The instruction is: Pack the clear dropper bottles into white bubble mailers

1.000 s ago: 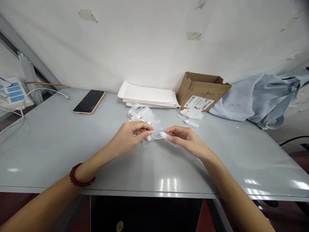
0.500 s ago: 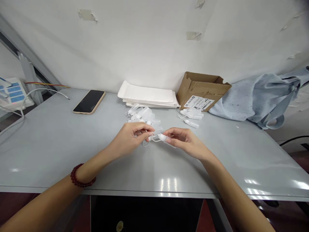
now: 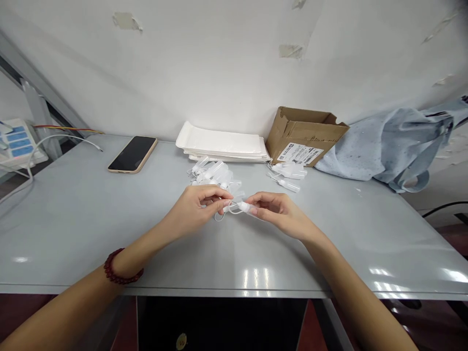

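Note:
Over the middle of the grey table (image 3: 73, 219), my left hand (image 3: 193, 209) pinches a small clear plastic cap piece with a loop (image 3: 225, 209). My right hand (image 3: 280, 212) is closed on a small clear plastic bottle (image 3: 245, 208), its tip pointing at the left hand's piece. The two parts meet between my fingertips. A red bead bracelet (image 3: 120, 268) sits on my left wrist. Just behind my hands lies a pile of the same clear bottles (image 3: 215, 174), and a smaller group (image 3: 288, 176) lies to the right of it.
A black phone (image 3: 133, 153) lies at the back left. White flat bags (image 3: 223, 144) are stacked against the wall, beside an open cardboard box (image 3: 305, 136). A blue cloth bag (image 3: 395, 141) sits at the right. A power strip (image 3: 16, 144) and cables are at the far left.
My hands have drawn closer together, bringing the bottle's tip up to the piece in the left hand. The view has shifted slightly.

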Action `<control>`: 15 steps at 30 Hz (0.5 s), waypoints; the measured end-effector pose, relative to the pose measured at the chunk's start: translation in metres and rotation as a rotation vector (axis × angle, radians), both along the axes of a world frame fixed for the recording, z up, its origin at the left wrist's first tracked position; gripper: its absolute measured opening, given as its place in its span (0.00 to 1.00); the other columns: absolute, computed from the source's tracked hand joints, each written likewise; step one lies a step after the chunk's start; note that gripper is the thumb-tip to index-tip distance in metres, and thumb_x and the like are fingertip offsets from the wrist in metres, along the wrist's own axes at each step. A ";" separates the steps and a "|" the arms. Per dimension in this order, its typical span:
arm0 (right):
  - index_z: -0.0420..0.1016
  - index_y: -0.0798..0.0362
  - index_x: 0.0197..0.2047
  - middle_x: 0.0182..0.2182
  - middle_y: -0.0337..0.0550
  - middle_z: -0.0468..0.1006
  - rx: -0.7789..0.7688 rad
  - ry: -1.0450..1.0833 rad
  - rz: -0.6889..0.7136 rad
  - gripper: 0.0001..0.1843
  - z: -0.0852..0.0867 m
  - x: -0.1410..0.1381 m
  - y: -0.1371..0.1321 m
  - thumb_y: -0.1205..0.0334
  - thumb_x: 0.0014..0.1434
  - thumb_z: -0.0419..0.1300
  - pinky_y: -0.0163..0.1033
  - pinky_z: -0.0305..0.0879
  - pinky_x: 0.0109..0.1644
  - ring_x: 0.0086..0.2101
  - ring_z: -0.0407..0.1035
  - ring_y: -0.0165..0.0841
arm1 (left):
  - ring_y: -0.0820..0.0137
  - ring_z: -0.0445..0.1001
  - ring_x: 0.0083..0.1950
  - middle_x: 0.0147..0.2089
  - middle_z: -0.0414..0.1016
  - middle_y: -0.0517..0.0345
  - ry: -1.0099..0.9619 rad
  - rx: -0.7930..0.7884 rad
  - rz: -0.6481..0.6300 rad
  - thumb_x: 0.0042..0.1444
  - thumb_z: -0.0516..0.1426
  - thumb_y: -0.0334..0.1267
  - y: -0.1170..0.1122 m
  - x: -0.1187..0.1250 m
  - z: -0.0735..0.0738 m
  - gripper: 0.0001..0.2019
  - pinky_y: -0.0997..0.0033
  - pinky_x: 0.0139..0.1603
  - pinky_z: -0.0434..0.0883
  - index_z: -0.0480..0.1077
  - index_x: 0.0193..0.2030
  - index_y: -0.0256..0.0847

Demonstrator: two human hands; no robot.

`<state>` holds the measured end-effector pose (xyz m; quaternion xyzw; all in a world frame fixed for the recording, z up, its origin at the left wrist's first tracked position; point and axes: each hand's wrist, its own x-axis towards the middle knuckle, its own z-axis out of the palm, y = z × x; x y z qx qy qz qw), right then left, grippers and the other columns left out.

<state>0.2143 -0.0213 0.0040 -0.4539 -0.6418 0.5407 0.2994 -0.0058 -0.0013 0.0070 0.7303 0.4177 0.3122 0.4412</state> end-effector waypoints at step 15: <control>0.75 0.52 0.41 0.21 0.36 0.71 -0.004 -0.087 -0.046 0.15 -0.002 0.000 -0.001 0.50 0.59 0.59 0.36 0.57 0.30 0.25 0.64 0.29 | 0.73 0.70 0.29 0.26 0.73 0.60 0.052 0.012 -0.008 0.58 0.56 0.38 0.000 0.000 0.000 0.08 0.77 0.29 0.66 0.76 0.36 0.38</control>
